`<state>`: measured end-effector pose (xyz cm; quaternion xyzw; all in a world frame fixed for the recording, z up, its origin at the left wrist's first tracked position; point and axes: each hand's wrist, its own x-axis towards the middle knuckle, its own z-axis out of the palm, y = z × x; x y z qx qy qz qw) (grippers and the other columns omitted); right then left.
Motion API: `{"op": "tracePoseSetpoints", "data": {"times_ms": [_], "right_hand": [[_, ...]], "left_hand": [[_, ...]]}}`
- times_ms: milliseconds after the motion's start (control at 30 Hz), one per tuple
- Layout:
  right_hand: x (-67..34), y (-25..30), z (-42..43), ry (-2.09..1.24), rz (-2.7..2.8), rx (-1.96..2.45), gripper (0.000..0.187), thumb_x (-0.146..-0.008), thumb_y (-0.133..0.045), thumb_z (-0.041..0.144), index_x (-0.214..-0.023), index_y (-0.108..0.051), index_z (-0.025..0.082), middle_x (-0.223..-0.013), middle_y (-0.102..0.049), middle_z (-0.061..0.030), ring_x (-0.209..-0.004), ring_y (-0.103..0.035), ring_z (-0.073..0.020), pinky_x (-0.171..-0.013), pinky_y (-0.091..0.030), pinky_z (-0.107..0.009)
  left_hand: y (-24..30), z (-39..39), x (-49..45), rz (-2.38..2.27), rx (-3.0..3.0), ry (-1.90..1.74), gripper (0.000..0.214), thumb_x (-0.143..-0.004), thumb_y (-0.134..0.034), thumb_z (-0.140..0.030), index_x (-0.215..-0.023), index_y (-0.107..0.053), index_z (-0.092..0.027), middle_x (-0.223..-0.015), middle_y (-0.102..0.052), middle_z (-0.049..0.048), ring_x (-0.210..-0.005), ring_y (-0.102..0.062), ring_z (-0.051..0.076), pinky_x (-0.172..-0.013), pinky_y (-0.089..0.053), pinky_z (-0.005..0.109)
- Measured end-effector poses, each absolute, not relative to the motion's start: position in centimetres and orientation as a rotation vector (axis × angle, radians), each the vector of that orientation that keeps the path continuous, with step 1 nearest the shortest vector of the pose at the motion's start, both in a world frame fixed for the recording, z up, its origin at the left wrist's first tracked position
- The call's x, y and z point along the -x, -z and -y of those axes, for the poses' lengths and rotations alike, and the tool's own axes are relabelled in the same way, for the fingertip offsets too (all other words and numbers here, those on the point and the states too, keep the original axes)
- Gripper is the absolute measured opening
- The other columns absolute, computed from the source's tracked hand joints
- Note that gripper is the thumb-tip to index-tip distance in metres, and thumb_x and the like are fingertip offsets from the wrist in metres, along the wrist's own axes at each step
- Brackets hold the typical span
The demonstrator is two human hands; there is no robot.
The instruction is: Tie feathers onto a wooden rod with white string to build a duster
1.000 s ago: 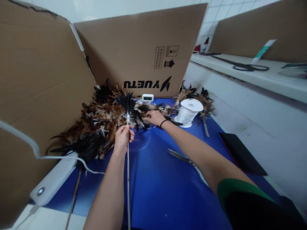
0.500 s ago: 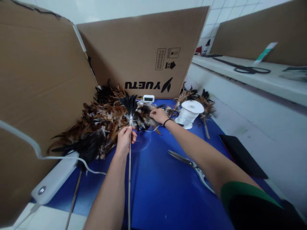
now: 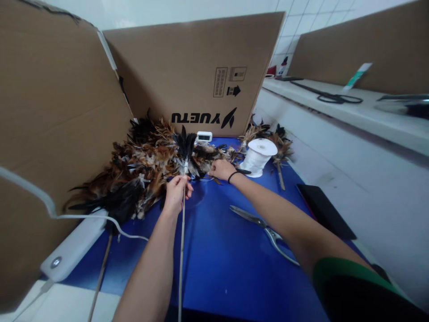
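So, we have the left hand (image 3: 176, 193) with its fingers clamped on the stick (image 3: 182, 259), just below the white binding (image 3: 185, 169); the black tuft (image 3: 184, 145) fans up above it, at the far middle of the worktop (image 3: 217, 273). The right hand (image 3: 221, 170) is at the loose feathers (image 3: 201, 157) just right of the tuft, fingers bunched; we can't make out whether anything is pinched between them. For good work here, we'd keep the left grip firm and close under the binding so the stick doesn't roll, and we'd pick lightly by the quill end, since soft barbs probably crush or split. We'd also keep the tuft's tips free of the pile, as feathers look likely to snag. Materials, quickly: stick thin, straight, tan, probably wood; binding white and wrapped tight; tuft narrow, dark, pointed; pile (image 3: 144, 156) shaggy, rust-brown and cream with black patches. Spool (image 3: 258, 158) is white, flanged, wound with pale stuff; scissors (image 3: 267, 227) are metal, long-bladed, flat on the smooth blue worktop near the right forearm.
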<state>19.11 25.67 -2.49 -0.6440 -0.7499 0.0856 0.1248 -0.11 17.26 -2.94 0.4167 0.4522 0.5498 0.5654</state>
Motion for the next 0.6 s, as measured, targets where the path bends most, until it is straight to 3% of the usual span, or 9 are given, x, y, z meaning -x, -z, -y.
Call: {"op": "tracePoseSetpoints", "data": {"times_ms": [200,467,600], "right_hand": [[-19.8,1.8,-26.1,-0.243,2.082,1.833,0.01,-0.071,-0.059,0.018,-0.07,-0.069,0.017,-0.077,-0.07,-0.0052,-0.076,-0.063,-0.0162,-0.072,-0.044,-0.022],[-20.8,-1.3,-25.4,-0.19,1.941,1.595,0.024,-0.069,-0.062,0.016,-0.093,-0.067,0.016,-0.087,-0.069,-0.0021,-0.075,-0.061,-0.013,-0.073,-0.046,-0.023],[-19.3,-1.5,-23.4,-0.422,1.848,1.495,0.009,-0.07,-0.063,0.021,-0.076,-0.068,0.017,-0.071,-0.066,-0.0015,-0.066,-0.058,-0.0125,-0.064,-0.045,-0.023]], "left_hand": [[3.0,-17.0,-0.2,-1.062,-0.982,-1.273,0.029,-0.072,-0.06,-0.042,-0.08,-0.054,-0.015,-0.05,-0.055,-0.0034,-0.034,-0.044,0.006,-0.031,-0.028,0.016],[3.0,-16.6,-1.1,-1.051,-1.026,-1.219,0.027,-0.073,-0.058,-0.042,-0.078,-0.052,-0.016,-0.048,-0.055,-0.0036,-0.033,-0.044,0.007,-0.032,-0.028,0.016],[3.2,-16.2,-1.7,-1.053,-1.094,-1.191,0.025,-0.075,-0.056,-0.041,-0.075,-0.05,-0.017,-0.048,-0.055,-0.0035,-0.032,-0.045,0.007,-0.031,-0.027,0.016]]}}
